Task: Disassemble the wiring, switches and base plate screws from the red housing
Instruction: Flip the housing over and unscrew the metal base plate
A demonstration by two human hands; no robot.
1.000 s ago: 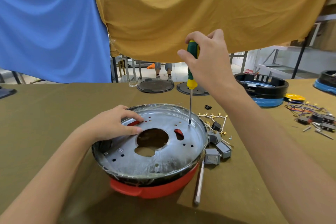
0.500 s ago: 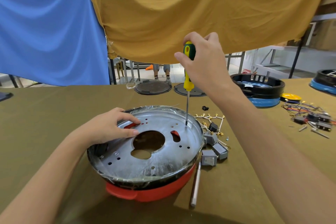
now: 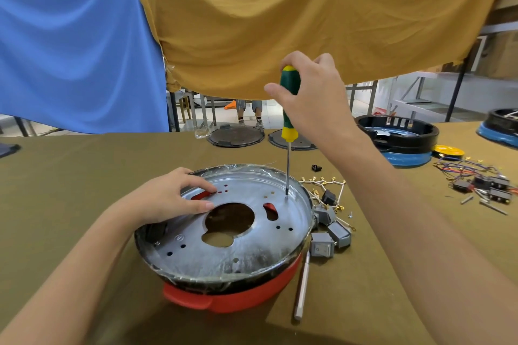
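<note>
The red housing (image 3: 232,300) lies upside down on the table, capped by a round silver base plate (image 3: 246,244) with holes and a large middle cutout. My right hand (image 3: 311,98) grips the green and yellow handle of a screwdriver (image 3: 288,109). The screwdriver stands upright, its tip on the plate's far right part near the rim. My left hand (image 3: 168,199) rests on the plate's left side, fingers curved over it with their tips on the metal. Grey switches (image 3: 328,227) and white wiring with gold terminals (image 3: 325,182) lie beside the housing on the right.
A silver rod-like tool (image 3: 302,288) lies right of the housing. Loose wires, switches and screws (image 3: 482,182) sit at far right. A black and blue housing (image 3: 400,140) and two dark lids (image 3: 235,136) stand at the back. Blue and mustard cloths hang behind.
My right hand has shifted its fingers around the screwdriver handle while the tip stays at the same spot on the plate. My left hand stays on the plate.
</note>
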